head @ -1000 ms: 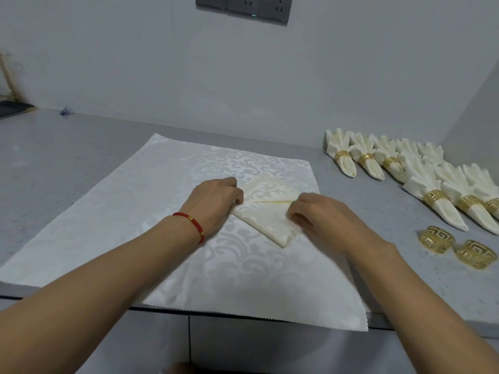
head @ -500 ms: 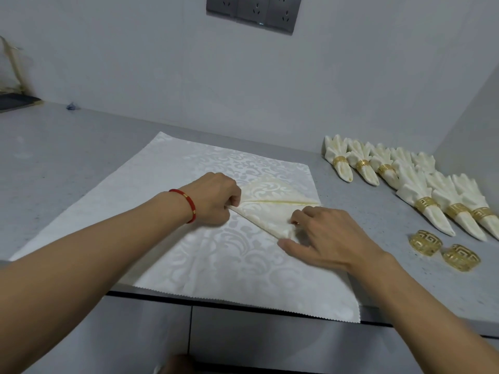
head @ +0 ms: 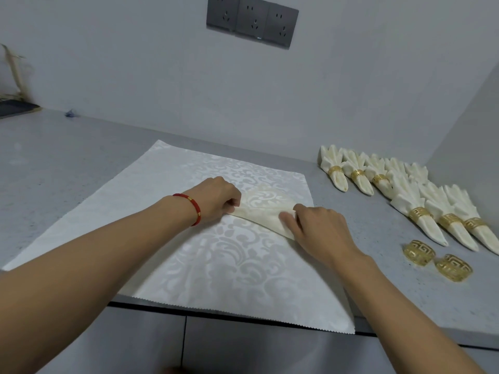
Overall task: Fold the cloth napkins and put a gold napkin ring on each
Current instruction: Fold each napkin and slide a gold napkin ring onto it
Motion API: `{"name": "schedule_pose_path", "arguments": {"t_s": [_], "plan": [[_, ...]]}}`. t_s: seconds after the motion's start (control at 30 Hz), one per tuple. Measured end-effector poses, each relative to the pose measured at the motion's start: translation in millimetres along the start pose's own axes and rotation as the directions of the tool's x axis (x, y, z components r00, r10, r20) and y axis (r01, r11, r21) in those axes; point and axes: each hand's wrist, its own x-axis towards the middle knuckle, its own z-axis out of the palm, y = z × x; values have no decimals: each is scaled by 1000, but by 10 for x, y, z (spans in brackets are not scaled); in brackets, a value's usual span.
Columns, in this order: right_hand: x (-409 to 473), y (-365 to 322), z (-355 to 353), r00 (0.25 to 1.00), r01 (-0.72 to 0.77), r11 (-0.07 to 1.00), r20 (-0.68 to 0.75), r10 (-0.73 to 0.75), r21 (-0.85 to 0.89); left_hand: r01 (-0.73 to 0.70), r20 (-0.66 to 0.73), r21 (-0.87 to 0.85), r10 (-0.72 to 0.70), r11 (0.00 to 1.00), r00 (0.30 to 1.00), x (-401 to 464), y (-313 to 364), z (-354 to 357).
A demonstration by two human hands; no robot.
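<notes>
A cream patterned napkin [head: 263, 207], partly folded, lies on a large white damask cloth [head: 167, 238] spread over the counter. My left hand [head: 216, 199], with a red bracelet at the wrist, pinches the napkin's left corner with curled fingers. My right hand [head: 316, 225] holds the napkin's right part, fingers curled over its folded edge. Two loose gold napkin rings [head: 419, 252] [head: 453, 267] lie on the counter at the right. Several folded napkins with gold rings [head: 417, 211] lie in rows behind them.
The grey counter [head: 54, 163] runs to a white wall with a dark socket panel [head: 252, 21]. A side wall closes the right end. The counter's front edge runs under my forearms, and the white cloth hangs slightly over it. A dark object [head: 16, 107] sits far left.
My right hand has drawn back up onto the napkin's right side, curling over its edge. The left hand keeps its pinch on the left corner. The camera has tilted upward.
</notes>
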Motion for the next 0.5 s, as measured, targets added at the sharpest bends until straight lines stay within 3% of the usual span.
{"name": "schedule_pose_path", "arguments": {"t_s": [0.1, 0.23, 0.5], "plan": [[100, 21, 65, 994, -104, 993, -14, 105, 56, 51, 13, -83, -50, 995, 999, 6, -9, -58], [183, -62, 79, 992, -123, 992, -42, 122, -36, 84, 26, -65, -82, 994, 996, 14, 71, -111], [232, -172, 92, 990, 121, 964, 101, -99, -235, 160, 25, 180, -167, 971, 986, 100, 283, -59]]}}
